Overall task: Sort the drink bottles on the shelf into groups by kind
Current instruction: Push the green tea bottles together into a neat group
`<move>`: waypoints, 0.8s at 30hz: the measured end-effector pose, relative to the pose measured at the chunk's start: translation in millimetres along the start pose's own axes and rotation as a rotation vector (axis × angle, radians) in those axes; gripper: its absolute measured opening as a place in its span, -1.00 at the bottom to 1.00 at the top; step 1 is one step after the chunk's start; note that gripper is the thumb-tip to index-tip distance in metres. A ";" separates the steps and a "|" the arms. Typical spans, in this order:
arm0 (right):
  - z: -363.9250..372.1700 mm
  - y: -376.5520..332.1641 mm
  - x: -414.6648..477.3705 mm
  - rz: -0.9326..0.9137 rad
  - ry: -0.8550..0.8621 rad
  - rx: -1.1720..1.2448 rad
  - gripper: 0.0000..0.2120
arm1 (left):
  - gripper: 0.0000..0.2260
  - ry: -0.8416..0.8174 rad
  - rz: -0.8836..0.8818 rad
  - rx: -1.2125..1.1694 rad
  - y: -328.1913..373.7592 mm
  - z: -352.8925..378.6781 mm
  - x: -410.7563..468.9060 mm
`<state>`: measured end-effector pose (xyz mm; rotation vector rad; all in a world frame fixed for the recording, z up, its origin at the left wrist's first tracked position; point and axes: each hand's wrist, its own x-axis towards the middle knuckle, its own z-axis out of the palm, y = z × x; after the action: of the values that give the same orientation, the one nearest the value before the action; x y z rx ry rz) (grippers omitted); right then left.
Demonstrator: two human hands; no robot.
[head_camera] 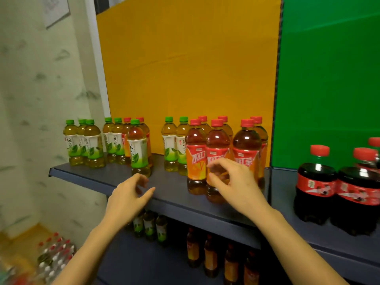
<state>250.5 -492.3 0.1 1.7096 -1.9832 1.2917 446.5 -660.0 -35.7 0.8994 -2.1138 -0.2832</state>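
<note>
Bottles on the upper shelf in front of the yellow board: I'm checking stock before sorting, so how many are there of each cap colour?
Green-capped bottles: 8
Red-capped bottles: 8
Total: 16

Pale marbled wall [37, 83], left, with framed notice [56, 9] high up. Yellow backing panel [189, 64], far centre; green backing panel [329, 79], right. Dim, blurred floor [22, 237], near left.

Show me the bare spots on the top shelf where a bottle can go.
Bare: the gap between the front green tea bottle and the green tea pair, plus the front strip. Crowded: the red tea cluster.
</note>
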 end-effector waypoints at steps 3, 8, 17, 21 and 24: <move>30.6 -8.9 27.6 -0.034 -0.016 0.034 -0.80 | -0.78 0.002 0.007 -0.078 -11.7 10.2 40.9; 76.7 -18.9 65.3 -0.051 -0.088 0.003 -0.64 | -0.64 -0.063 0.013 -0.178 -21.0 29.5 96.1; 146.9 -24.5 119.1 0.165 -0.060 0.045 -0.34 | -0.31 -0.188 -0.110 -0.461 -37.9 71.7 174.0; 167.1 -16.8 140.2 0.302 0.092 0.022 -0.30 | -0.17 -0.256 -0.167 -0.565 -44.3 93.5 204.3; 178.4 -11.8 147.1 0.360 0.197 0.005 -0.27 | -0.11 -0.289 -0.210 -0.670 -47.8 108.0 217.1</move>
<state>281.7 -721.7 -2.2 1.2054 -2.2337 1.5092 297.5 -853.8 -0.1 0.6934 -1.9593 -1.2092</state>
